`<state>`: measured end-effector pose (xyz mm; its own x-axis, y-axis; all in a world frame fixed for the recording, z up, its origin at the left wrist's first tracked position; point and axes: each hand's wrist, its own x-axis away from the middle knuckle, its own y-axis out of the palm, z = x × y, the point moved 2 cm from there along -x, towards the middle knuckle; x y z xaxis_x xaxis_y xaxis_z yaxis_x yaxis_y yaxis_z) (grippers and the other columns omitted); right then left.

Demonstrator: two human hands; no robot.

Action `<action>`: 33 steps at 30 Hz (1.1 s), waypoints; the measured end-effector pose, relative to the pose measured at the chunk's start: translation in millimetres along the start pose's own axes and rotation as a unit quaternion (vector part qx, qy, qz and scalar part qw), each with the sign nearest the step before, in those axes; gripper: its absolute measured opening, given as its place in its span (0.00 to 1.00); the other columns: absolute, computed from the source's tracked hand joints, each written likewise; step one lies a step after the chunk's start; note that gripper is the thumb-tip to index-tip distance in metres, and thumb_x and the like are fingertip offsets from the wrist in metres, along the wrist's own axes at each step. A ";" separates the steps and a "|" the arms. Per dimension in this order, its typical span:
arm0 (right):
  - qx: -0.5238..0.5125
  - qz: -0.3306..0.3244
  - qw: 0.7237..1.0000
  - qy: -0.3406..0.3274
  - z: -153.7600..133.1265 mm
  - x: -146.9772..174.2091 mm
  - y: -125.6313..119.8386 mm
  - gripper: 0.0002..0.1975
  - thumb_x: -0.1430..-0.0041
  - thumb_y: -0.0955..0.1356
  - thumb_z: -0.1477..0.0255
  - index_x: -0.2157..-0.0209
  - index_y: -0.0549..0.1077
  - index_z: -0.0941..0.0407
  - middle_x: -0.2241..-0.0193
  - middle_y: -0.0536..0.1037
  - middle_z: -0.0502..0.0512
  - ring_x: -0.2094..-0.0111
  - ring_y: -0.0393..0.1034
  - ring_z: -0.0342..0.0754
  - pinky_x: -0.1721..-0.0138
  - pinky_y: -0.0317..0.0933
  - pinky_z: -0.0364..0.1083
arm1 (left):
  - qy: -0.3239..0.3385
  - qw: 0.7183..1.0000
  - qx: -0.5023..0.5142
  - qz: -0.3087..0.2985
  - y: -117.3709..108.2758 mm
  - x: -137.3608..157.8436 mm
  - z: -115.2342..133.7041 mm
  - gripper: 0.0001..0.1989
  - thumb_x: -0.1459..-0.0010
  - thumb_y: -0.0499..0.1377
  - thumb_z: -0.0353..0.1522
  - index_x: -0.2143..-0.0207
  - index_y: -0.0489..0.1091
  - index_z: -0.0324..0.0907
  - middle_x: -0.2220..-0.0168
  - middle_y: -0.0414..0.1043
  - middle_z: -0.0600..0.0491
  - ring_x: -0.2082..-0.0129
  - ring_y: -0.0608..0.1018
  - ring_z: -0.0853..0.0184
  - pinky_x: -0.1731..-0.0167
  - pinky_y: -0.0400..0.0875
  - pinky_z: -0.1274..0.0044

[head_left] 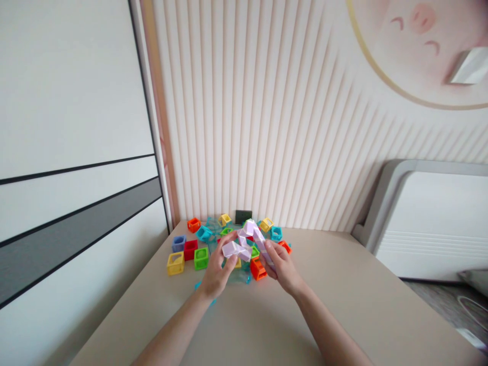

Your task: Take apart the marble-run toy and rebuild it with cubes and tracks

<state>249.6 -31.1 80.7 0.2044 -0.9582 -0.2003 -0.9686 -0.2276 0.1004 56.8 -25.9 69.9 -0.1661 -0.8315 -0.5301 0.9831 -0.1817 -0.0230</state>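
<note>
A lilac and white snake puzzle, bent into an angular zigzag, is held up above the table between both hands. My left hand grips its left end, with the thumb below and the fingers behind. My right hand is closed around the straight segment on the right side, thumb on top. Behind and below the puzzle lie colourful hollow cubes, among them an orange cube near my right hand and a green cube left of my left hand. Part of the puzzle's ends is hidden by my fingers.
More cubes lie around: a yellow cube, a red cube, a purple-blue cube and a light blue cube. A small dark object leans by the ribbed wall. The beige table meets a white cabinet at left.
</note>
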 end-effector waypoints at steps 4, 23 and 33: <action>0.086 0.016 0.994 -0.071 -0.8 -0.7 -11.3 0.23 0.36 0.64 0.49 0.61 0.73 0.56 0.79 0.70 0.47 0.84 0.54 0.37 0.83 0.48 0.39 | -0.004 1.000 -0.018 -0.015 -3.1 -1.9 3.9 0.30 0.37 0.57 0.49 0.40 0.62 0.41 0.42 0.71 0.40 0.42 0.73 0.50 0.43 0.68 0.61; 0.124 -0.023 0.991 -0.046 23.3 3.0 6.2 0.23 0.32 0.59 0.50 0.46 0.60 0.51 0.81 0.67 0.43 0.83 0.58 0.42 0.82 0.50 0.39 | 0.367 0.856 -0.356 -0.076 3.2 3.4 13.2 0.12 0.36 0.61 0.29 0.51 0.69 0.47 0.45 0.71 0.47 0.35 0.65 0.54 0.34 0.42 0.46; 0.097 0.042 0.994 -0.008 15.4 0.7 15.2 0.28 0.39 0.62 0.42 0.62 0.70 0.55 0.84 0.70 0.45 0.84 0.64 0.43 0.80 0.58 0.42 | 0.388 0.809 -0.441 0.033 -2.8 3.2 14.6 0.14 0.38 0.62 0.25 0.52 0.71 0.46 0.47 0.73 0.48 0.35 0.65 0.53 0.34 0.48 0.46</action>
<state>232.9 -32.5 67.0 0.1211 -0.9690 -0.2153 -0.9915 -0.1078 -0.0725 52.4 -35.8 80.6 -0.3491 -0.1824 -0.9192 0.7170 0.5796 -0.3873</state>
